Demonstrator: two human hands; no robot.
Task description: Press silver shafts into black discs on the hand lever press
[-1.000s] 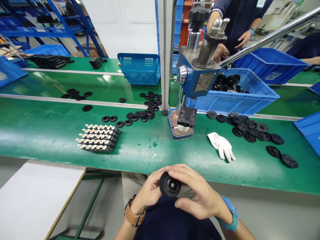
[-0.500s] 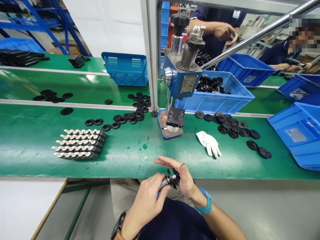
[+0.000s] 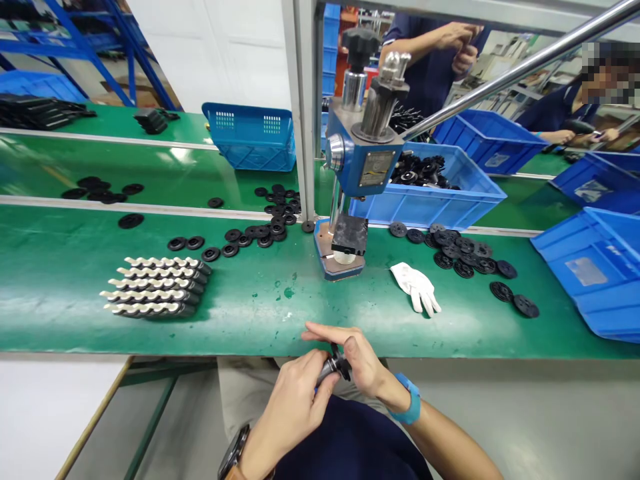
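My left hand (image 3: 295,393) is closed around a dark cylindrical part (image 3: 327,369) with metallic rings, held low in front of the bench edge. A black disc (image 3: 343,365) sits at the part's far end. Against that disc lies the palm of my right hand (image 3: 364,367), its fingers stretched out flat and pointing left. The right palm hides some of the disc, and the left fingers cover most of the cylinder. Beyond both hands, a white glove (image 3: 416,288) rests on the green bench (image 3: 250,320).
A blue hand press (image 3: 345,250) stands mid-bench. Rows of black parts with cream strips (image 3: 155,288) sit left. Black discs are scattered at left (image 3: 230,250) and right (image 3: 460,250). Blue bins (image 3: 430,203) line the back and right. Two people work across the bench.
My right palm has moved slightly left, closer onto the disc end. My left hand keeps its grip. Across the bench, a person's hands have shifted upward.
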